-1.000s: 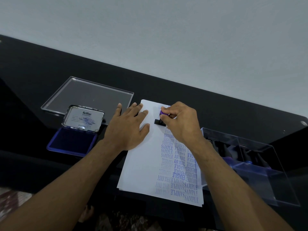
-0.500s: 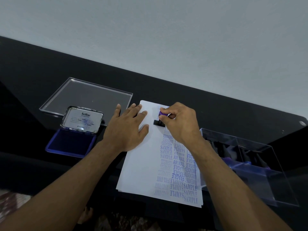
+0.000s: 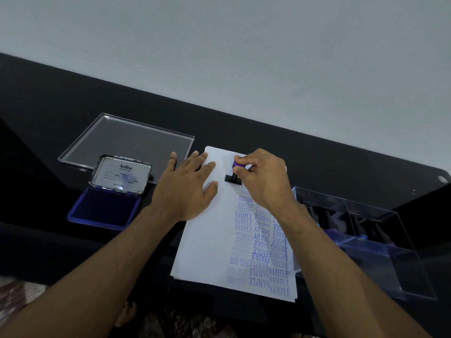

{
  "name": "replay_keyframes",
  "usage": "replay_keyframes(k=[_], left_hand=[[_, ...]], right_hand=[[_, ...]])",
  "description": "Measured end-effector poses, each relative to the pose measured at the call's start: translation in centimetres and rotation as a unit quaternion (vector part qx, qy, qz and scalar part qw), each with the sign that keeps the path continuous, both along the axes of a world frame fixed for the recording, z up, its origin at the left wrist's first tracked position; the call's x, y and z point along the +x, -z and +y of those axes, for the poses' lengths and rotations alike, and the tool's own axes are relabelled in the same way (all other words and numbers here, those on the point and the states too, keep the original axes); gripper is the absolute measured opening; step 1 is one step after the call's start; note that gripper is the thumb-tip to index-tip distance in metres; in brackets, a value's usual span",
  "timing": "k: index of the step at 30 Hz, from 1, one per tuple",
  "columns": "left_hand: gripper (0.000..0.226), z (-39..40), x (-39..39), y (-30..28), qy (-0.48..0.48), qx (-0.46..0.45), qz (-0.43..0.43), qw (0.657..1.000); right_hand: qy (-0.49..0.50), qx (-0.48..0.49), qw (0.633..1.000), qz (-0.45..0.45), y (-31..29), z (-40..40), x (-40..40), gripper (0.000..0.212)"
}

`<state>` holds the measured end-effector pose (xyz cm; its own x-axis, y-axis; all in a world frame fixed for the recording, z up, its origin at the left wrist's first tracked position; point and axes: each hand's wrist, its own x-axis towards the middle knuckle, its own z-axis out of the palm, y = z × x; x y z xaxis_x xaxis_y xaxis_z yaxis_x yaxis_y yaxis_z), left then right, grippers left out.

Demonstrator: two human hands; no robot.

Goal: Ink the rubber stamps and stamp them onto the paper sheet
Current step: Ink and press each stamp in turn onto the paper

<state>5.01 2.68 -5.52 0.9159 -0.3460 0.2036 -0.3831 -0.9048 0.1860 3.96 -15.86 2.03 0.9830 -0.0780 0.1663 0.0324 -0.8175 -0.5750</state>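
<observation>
One rubber stamp (image 3: 233, 178) pinched in my right hand (image 3: 264, 182), base on one paper sheet (image 3: 212, 242); my left hand (image 3: 185, 191) flat beside it.

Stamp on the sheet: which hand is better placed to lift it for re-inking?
Right. The right hand already grips the stamp by its purple handle, while the left hand lies flat, holding the paper sheet down.

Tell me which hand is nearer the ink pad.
Left. The left hand lies flat on the paper's left edge, just right of the ink pad. The right hand grips the stamp farther right.
</observation>
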Motion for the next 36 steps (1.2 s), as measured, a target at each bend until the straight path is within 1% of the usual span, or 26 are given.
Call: replay_keyframes(k=[14, 22, 27, 36], left_hand=[[0.078, -0.09, 0.07, -0.08, 0.0, 0.004, 0.009, 1.0], [0.073, -0.07, 0.14, 0.02, -0.002, 0.007, 0.009, 1.0], [0.076, -0.1, 0.04, -0.08, -0.002, 0.004, 0.007, 1.0], [0.07, 0.01, 0.06, 0.02, -0.001, 0.0, 0.001, 1.0]], right_hand=[[-0.002, 0.001, 1.0, 0.018, -0.17, -0.04, -0.14, 0.028], [0.008, 0.014, 1.0, 0.023, -0.24, 0.08, 0.06, 0.028], [0.005, 0.016, 1.0, 0.012, -0.22, 0.09, -0.23, 0.027], [0.013, 0.04, 0.999, 0.0, 0.01, -0.16, -0.31, 0.027]])
